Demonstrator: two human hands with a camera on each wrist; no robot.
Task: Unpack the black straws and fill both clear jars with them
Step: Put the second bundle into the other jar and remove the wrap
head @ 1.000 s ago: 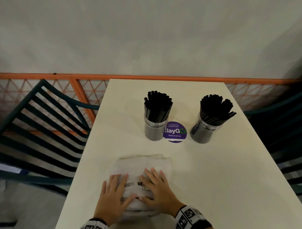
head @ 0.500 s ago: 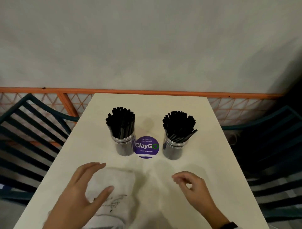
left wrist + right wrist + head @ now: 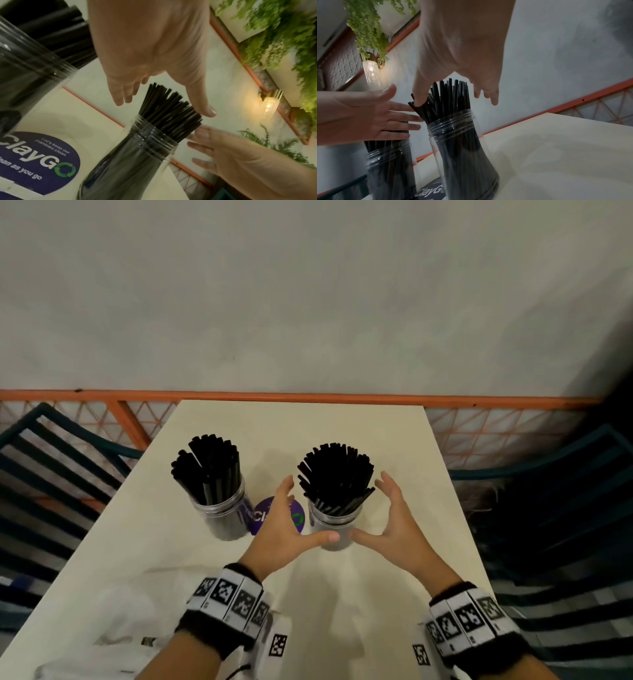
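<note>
Two clear jars stand mid-table, both packed with black straws: the left jar (image 3: 224,515) and the right jar (image 3: 334,522). My left hand (image 3: 286,520) and right hand (image 3: 388,517) are open and cup the right jar from either side, thumbs low at its front. In the right wrist view my right thumb (image 3: 419,98) lies against the leaning straws (image 3: 447,102) above the jar (image 3: 462,148). In the left wrist view my left hand (image 3: 150,56) spreads over the straws (image 3: 168,108), with the right hand (image 3: 231,152) opposite. Neither hand grips anything.
The crumpled clear wrapper (image 3: 116,631) lies at the table's near left corner. A purple round sticker (image 3: 257,517) sits between the jars. Dark slatted chairs (image 3: 51,474) flank the cream table (image 3: 394,440). An orange rail (image 3: 308,397) runs behind it.
Both hands left the wrapper near the front edge and reached forward to either side of the right jar. The jars have not moved.
</note>
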